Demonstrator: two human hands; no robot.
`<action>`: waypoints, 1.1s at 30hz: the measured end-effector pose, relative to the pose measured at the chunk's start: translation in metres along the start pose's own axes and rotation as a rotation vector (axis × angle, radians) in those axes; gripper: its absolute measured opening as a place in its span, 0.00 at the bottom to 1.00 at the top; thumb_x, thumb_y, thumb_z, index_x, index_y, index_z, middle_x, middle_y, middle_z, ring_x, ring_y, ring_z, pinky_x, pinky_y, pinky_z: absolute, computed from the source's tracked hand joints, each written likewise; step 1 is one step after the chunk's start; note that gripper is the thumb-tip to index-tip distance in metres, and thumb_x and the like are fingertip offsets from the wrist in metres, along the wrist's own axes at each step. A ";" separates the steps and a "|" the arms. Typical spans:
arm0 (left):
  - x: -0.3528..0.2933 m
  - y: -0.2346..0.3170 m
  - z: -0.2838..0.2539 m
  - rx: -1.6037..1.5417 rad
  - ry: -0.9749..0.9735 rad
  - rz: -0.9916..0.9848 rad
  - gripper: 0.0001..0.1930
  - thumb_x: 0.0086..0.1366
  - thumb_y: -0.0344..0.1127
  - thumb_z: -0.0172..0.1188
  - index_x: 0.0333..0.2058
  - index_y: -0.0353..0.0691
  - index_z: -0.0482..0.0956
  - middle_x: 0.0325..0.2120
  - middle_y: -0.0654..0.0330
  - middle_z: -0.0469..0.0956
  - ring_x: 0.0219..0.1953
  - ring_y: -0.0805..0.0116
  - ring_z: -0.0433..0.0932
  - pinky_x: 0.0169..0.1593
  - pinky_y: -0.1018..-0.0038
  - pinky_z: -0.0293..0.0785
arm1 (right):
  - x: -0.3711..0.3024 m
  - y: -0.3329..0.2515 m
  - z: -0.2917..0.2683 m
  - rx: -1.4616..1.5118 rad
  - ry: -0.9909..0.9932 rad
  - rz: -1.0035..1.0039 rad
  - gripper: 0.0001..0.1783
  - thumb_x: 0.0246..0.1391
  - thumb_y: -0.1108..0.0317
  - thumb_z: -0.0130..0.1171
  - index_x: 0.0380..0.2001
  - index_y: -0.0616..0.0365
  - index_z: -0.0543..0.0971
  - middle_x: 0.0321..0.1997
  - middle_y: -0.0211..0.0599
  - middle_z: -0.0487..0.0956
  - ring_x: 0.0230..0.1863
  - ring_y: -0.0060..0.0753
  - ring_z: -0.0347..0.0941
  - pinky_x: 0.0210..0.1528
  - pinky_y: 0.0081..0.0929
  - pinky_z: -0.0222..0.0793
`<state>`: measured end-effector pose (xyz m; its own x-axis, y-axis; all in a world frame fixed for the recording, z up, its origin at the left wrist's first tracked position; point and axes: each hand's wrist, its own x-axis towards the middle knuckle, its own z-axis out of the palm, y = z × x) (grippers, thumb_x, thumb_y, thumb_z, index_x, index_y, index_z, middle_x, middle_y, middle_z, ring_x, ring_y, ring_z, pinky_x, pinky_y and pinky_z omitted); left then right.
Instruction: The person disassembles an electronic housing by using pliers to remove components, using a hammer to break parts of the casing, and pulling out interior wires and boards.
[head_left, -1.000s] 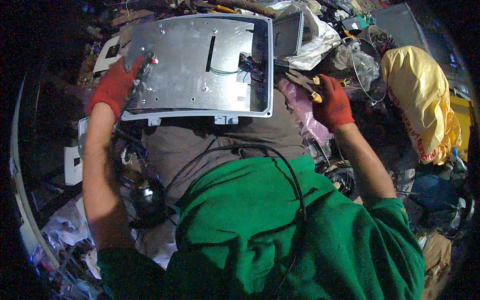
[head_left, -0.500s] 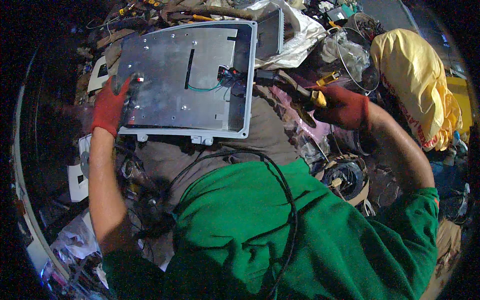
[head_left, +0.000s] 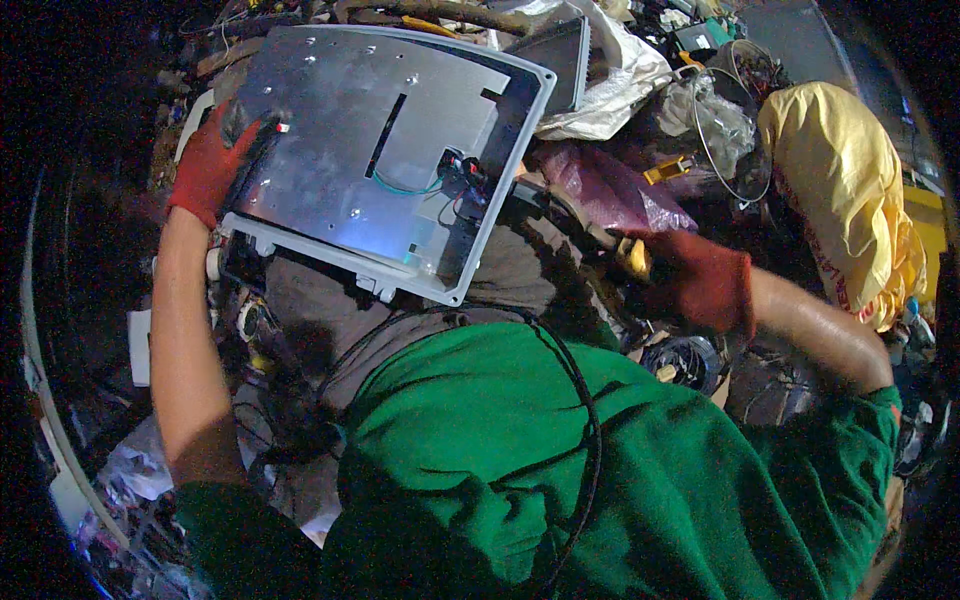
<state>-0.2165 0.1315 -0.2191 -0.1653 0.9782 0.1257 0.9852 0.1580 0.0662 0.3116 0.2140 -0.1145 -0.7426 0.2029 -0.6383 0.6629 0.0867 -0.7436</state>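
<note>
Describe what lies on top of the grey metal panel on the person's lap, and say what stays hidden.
On the metal panel sit a dark slot, a green wire and a small red-and-black connector. The gloved left hand grips its left edge. Whatever lies beneath the plate is covered.

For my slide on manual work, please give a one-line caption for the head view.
Left hand in a red glove grips the metal-backed panel; gloved right hand holds a yellow-handled tool amid scrap.

Two hands in red gloves, left (head_left: 213, 165) and right (head_left: 705, 283); one flat grey metal-backed panel (head_left: 380, 150); one yellow-handled tool (head_left: 632, 258); one yellow cloth bundle (head_left: 845, 195); one pink plastic bag (head_left: 610, 190).
</note>
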 end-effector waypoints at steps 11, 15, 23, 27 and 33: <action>0.005 0.028 -0.011 -0.112 -0.011 -0.095 0.33 0.61 0.57 0.56 0.56 0.38 0.69 0.41 0.42 0.78 0.45 0.46 0.77 0.49 0.61 0.72 | -0.009 0.020 0.085 0.159 0.316 0.004 0.49 0.47 0.68 0.64 0.68 0.55 0.48 0.63 0.48 0.66 0.68 0.44 0.54 0.69 0.38 0.46; 0.002 0.040 -0.021 -0.110 -0.017 -0.107 0.33 0.61 0.57 0.56 0.56 0.39 0.68 0.40 0.41 0.78 0.44 0.45 0.77 0.48 0.61 0.72 | -0.015 0.021 0.092 -0.014 0.334 0.082 0.49 0.49 0.65 0.64 0.68 0.56 0.48 0.67 0.50 0.60 0.71 0.45 0.48 0.69 0.37 0.46; 0.000 0.036 -0.021 -0.143 -0.010 -0.097 0.32 0.61 0.57 0.57 0.56 0.40 0.68 0.40 0.41 0.78 0.44 0.45 0.77 0.48 0.60 0.73 | -0.031 0.009 0.044 0.005 0.137 0.008 0.41 0.56 0.70 0.56 0.69 0.54 0.48 0.60 0.39 0.69 0.59 0.34 0.65 0.63 0.33 0.58; -0.002 0.040 -0.023 -0.151 0.025 -0.077 0.34 0.61 0.58 0.56 0.55 0.37 0.69 0.41 0.40 0.78 0.45 0.46 0.77 0.48 0.60 0.72 | -0.030 -0.007 0.019 0.356 -0.018 0.152 0.38 0.58 0.73 0.54 0.68 0.51 0.52 0.56 0.34 0.73 0.53 0.28 0.69 0.55 0.28 0.66; 0.001 0.027 -0.016 -0.090 -0.053 -0.140 0.37 0.60 0.60 0.56 0.55 0.33 0.68 0.42 0.40 0.77 0.46 0.46 0.77 0.50 0.61 0.72 | -0.022 -0.038 -0.002 0.209 -0.076 0.323 0.37 0.56 0.77 0.56 0.67 0.49 0.56 0.53 0.25 0.72 0.50 0.19 0.68 0.52 0.23 0.67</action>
<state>-0.1904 0.1350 -0.2012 -0.2955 0.9537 0.0565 0.9443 0.2826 0.1685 0.3026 0.2085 -0.0720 -0.5088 0.1140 -0.8533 0.8358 -0.1724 -0.5213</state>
